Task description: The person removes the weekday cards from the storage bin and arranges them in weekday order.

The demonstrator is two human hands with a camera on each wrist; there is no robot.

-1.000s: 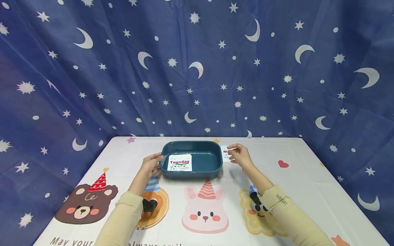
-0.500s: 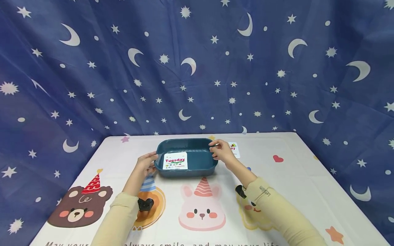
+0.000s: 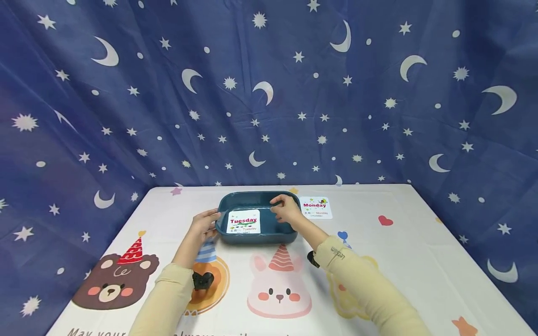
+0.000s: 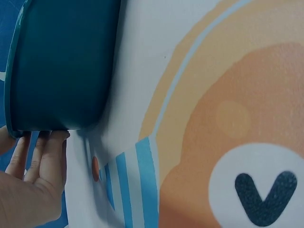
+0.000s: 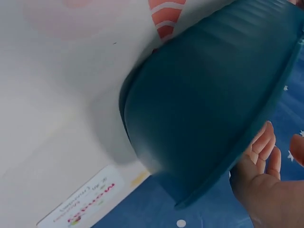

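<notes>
A dark teal rectangular basin (image 3: 260, 239) stands near the back of the table. My left hand (image 3: 204, 224) grips its left end, the thumb over the rim and the fingers against the outer wall in the left wrist view. Inside the basin, on its left side, leans a white card printed "Tuesday" (image 3: 244, 222). Over the basin's right half is my right hand (image 3: 286, 210), its fingers loosely bent and nothing visible between them. A second card, printed "Monday" (image 3: 316, 208), lies flat on the table just right of the basin.
The white tablecloth (image 3: 403, 261) carries printed cartoon figures, among them a brown bear (image 3: 113, 284) and a pink rabbit (image 3: 279, 294). A blue curtain (image 3: 269, 93) with moons and stars hangs behind the table and along its sides.
My right hand has moved left from the Monday card, past the basin's right rim, to over its inside. The Monday card now shows whole. My left hand stays at the basin's left end.
</notes>
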